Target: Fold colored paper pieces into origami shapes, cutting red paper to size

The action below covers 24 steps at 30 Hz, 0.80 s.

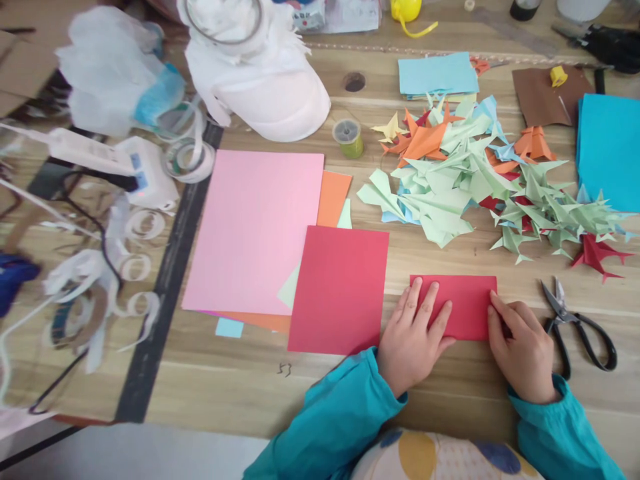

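A small red paper rectangle (463,300), folded flat, lies on the wooden table (450,393) near the front edge. My left hand (415,337) rests flat on its left part with fingers stretched out and slightly apart. My right hand (523,347) sits at the paper's right edge, fingers curled and pressing down on the edge. Both arms wear teal sleeves. A larger red sheet (340,290) lies just left of my left hand.
A pink sheet (255,227) over orange paper lies left of centre. A heap of folded paper cranes (475,180) fills the back right. Black scissors (575,323) lie right of my right hand. Blue sheets (610,150), thread spool (349,137), tape rolls and white bags crowd the left.
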Available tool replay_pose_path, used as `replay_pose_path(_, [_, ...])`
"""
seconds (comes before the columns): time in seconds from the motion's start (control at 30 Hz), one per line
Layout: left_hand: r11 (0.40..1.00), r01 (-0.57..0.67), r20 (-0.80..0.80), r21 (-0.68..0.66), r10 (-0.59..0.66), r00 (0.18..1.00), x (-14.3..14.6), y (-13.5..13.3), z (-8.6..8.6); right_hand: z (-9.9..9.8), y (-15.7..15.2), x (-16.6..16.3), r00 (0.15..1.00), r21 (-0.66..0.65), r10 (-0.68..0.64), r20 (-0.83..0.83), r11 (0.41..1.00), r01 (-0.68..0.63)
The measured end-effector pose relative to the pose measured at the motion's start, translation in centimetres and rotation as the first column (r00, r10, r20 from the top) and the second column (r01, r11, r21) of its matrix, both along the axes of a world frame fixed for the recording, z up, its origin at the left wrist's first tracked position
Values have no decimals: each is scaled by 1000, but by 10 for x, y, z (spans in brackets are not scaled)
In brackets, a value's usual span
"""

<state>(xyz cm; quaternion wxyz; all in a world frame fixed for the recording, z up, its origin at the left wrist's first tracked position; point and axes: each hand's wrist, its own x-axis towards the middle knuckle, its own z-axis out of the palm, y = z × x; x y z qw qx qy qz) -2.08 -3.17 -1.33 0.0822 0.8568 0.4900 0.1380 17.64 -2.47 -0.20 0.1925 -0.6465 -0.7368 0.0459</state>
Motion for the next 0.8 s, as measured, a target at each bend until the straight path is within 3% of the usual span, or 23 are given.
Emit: replay_pose_path(0.8, [999,21,3,26,-21,1000,0,-1,-2,2,1,0,1000,5,2,1,1000,-2])
